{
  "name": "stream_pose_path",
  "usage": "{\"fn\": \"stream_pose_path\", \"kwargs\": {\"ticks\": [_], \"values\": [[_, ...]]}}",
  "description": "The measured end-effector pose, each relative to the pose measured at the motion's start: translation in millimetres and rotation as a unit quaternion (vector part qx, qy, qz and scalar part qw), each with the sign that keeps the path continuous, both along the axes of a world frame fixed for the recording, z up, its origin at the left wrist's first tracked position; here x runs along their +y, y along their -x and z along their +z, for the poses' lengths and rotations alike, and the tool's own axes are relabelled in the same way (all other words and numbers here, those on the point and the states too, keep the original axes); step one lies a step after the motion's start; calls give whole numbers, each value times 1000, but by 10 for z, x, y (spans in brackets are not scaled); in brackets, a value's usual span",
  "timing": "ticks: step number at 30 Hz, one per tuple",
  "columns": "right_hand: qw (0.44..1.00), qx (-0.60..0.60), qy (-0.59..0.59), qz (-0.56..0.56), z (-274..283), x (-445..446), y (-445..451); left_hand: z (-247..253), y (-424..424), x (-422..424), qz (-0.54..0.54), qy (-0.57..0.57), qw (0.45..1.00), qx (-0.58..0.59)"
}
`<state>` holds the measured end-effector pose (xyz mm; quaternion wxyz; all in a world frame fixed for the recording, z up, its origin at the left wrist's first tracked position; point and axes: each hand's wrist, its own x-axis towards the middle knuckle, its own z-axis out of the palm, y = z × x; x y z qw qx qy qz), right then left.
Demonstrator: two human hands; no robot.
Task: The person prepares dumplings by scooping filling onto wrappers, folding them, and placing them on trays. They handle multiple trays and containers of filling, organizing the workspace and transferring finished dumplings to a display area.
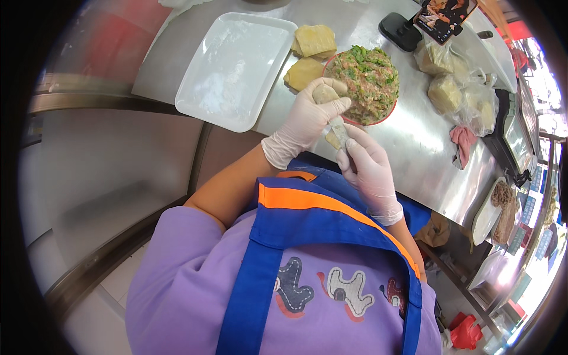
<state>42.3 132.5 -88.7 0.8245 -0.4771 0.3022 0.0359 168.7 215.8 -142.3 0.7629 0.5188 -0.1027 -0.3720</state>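
Both my hands wear thin white gloves and meet in front of the near side of a red-rimmed bowl (396, 104). My left hand (299, 113) curls around a pale dough wrapper (325, 94). In my right hand (368, 162) is a flat, whitish strip (339, 131) that reaches up to the left fingers; whether it is a filling stick or dough, I cannot tell. Minced meat filling with chopped greens (366, 82) heaps up in the bowl. Just left of it lie a stack of yellow square wrappers (315, 40) and a second stack (304, 73).
A flour-dusted white tray (235, 71) lies at left on the steel table (417, 155). A phone (445, 17) sits on a black stand (400, 31) at the back. Bagged wrappers (446, 93), a pink cloth (463, 142) and a scale (514, 128) occupy the right side.
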Motion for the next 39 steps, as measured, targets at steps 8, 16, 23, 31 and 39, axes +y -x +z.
{"fn": "stream_pose_path", "kwargs": {"ticks": [8, 16, 23, 31, 39], "values": [[964, -30, 211, 157, -334, -120, 25, -35, -482, 99, 28, 35, 990, 130], [977, 40, 181, 109, -450, -323, 228, -477, -1523, 370, 130, -383, 853, -329], [968, 41, 219, 117, -579, -343, 377, -671, -2194, 192, -35, -551, 704, -447], [967, 59, 220, 112, -527, -429, 448, -695, -2212, 3, -90, -583, 575, -567], [967, 52, 227, 104, -558, -409, 412, -902, -1888, 111, 21, -416, 600, -683]]}}
